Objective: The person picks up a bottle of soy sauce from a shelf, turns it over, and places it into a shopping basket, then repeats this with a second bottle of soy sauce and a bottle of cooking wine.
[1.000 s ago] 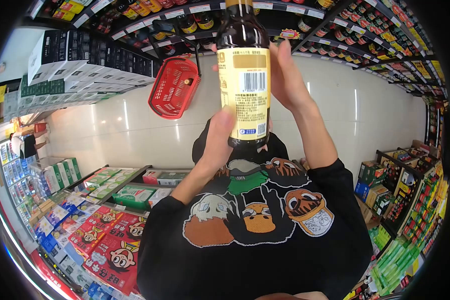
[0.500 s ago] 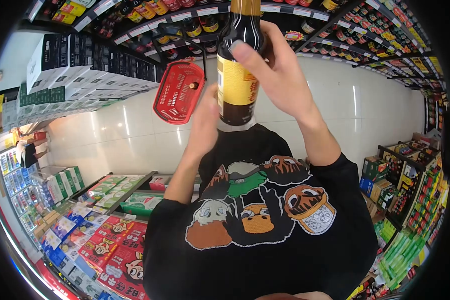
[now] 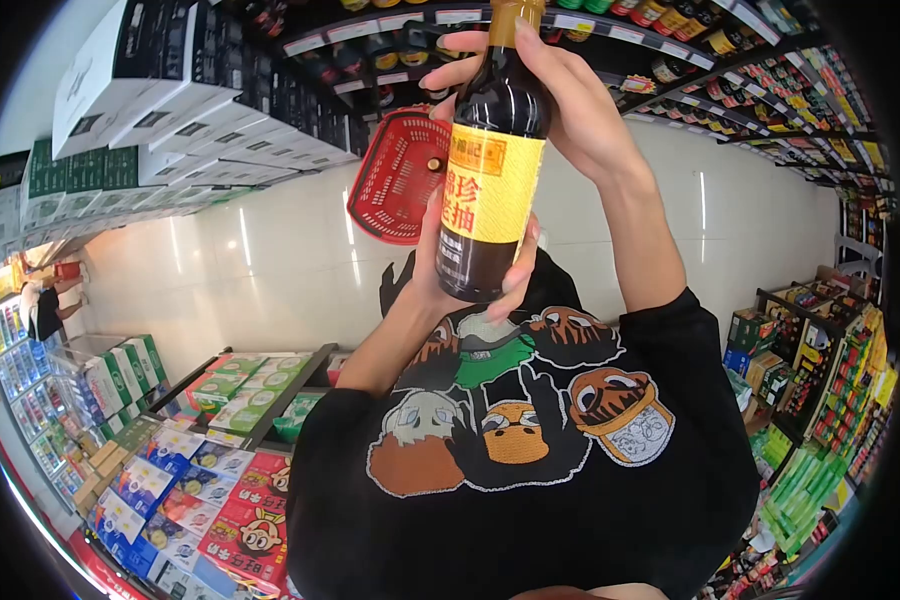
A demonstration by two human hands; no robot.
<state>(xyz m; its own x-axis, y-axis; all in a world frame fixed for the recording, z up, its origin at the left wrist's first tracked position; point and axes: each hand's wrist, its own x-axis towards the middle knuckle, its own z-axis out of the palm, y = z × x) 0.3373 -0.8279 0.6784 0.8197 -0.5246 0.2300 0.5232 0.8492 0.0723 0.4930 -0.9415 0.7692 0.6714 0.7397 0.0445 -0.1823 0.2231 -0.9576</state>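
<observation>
A dark soy sauce bottle (image 3: 495, 190) with a yellow label and a yellow-brown neck band is held up, tilted, in front of my chest. My left hand (image 3: 431, 262) cradles its lower end, with fingertips curling around the base on the right side. Up at the neck and shoulder, my right hand (image 3: 585, 115) grips it, the thumb in front and the fingers passing behind, some tips sticking out on the left. Behind the bottle is a red shopping basket (image 3: 370, 195). Inside the basket a capped bottle top (image 3: 433, 165) shows, partly hidden by my left hand.
Shelves of bottles and jars (image 3: 670, 50) run along the far side. Stacked white and black boxes (image 3: 160, 100) stand at the left, and red milk cartons (image 3: 250, 535) at lower left. A tiled floor (image 3: 660, 190) lies between. Another person (image 3: 45, 308) is far left.
The bottle has turned so its label front faces me, and it has come slightly lower. My left hand has moved from its side to under its base; my right hand has shifted up to the neck.
</observation>
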